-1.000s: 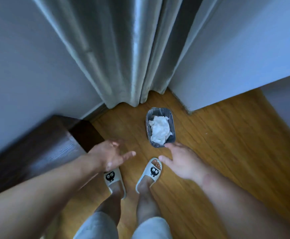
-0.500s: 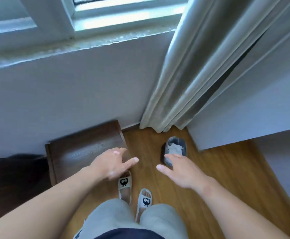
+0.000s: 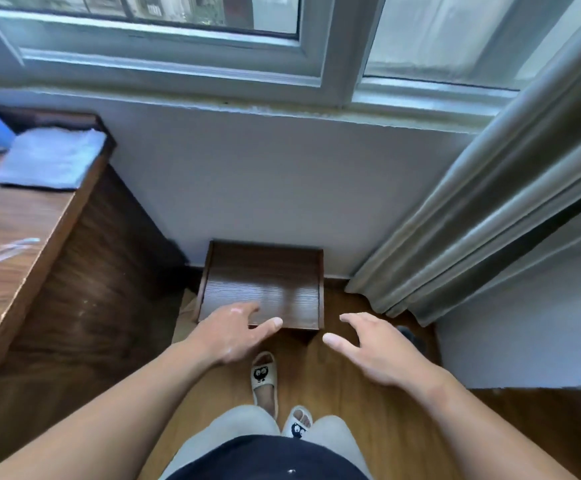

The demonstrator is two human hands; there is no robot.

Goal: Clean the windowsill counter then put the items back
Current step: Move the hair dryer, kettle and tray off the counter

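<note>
Left hand [image 3: 233,332] and right hand [image 3: 372,351] hover empty, fingers [image 3: 353,320] spread, over the low wooden stand [image 3: 265,289], well apart from the folded blue cloth [image 3: 48,159] at the corner of the worktop [image 3: 12,230], where a hasty grab could knock it off.

No legible text or labels anywhere.

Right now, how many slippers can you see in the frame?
2. One slipper is on the floor just below the left hand; the other slipper is nearer the body, partly hidden by the trouser legs.
</note>
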